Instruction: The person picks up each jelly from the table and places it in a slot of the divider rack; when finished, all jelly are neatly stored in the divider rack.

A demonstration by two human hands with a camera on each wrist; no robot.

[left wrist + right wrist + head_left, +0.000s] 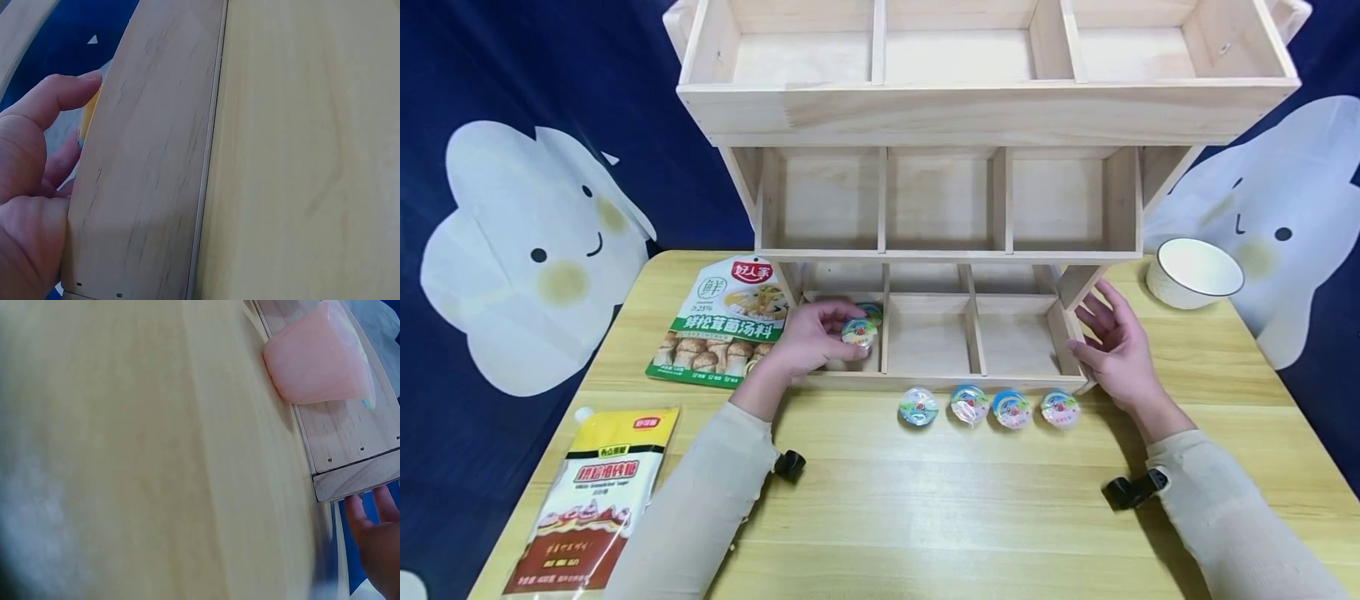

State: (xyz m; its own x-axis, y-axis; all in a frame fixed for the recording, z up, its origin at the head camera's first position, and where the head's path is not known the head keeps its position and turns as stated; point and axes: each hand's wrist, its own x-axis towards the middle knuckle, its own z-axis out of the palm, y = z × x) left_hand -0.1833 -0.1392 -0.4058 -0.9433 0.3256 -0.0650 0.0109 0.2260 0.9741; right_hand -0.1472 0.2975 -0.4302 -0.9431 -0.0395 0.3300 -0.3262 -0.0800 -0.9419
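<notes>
My left hand [812, 337] pinches a small jelly cup [859, 333] with a printed foil lid, inside the left compartment of the lowest tier of a wooden shelf [925, 379]. Another jelly cup [871, 312] sits behind it in that compartment. In the left wrist view the tier's front board hides much of the held cup. My right hand [1116, 354] rests its fingertips against the outer right side of the same tier. Along the shelf's front edge several jelly cups [1012, 409] stand in a row on the table; a pink one [319, 359] shows in the right wrist view.
Left of the shelf lies a green and white mushroom soup packet [722, 321], with a spouted sugar bag [595, 500] nearer. A white bowl [1195, 271] stands at the back right. The shelf's upper tiers [985, 117] overhang the lowest one.
</notes>
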